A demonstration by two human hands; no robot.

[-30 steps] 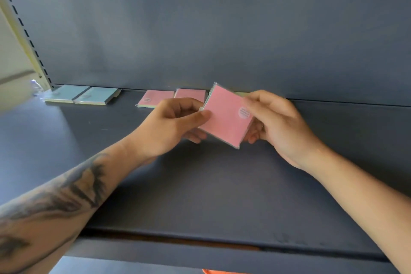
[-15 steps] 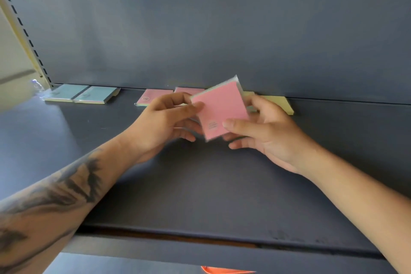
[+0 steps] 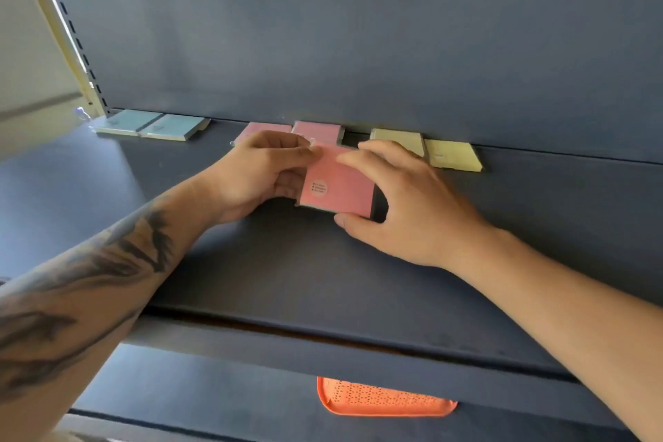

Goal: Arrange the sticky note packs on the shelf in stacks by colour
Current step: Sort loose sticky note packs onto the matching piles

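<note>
A pink sticky note pack point(image 3: 335, 187) with a round label is held between both hands, low over the dark shelf point(image 3: 287, 269). My left hand point(image 3: 262, 172) grips its left edge, thumb on top. My right hand point(image 3: 405, 204) pinches it from the right, fingers on the far edge and thumb at the near corner. Behind, against the back wall, lie two pink packs point(image 3: 315, 128), partly hidden by my left hand. Two yellow packs point(image 3: 450, 154) lie to their right and two blue packs point(image 3: 158, 124) far left.
The shelf's back panel point(image 3: 358, 29) rises right behind the packs. A slotted upright point(image 3: 71, 29) stands at the left end. Below the shelf's front edge an orange perforated tray point(image 3: 384, 400) shows on a lower level.
The pink pack has been turned over between my hands, label now up, and lowered toward the shelf. My right hand shifted from underneath to gripping it from the side; the view tilted down.
</note>
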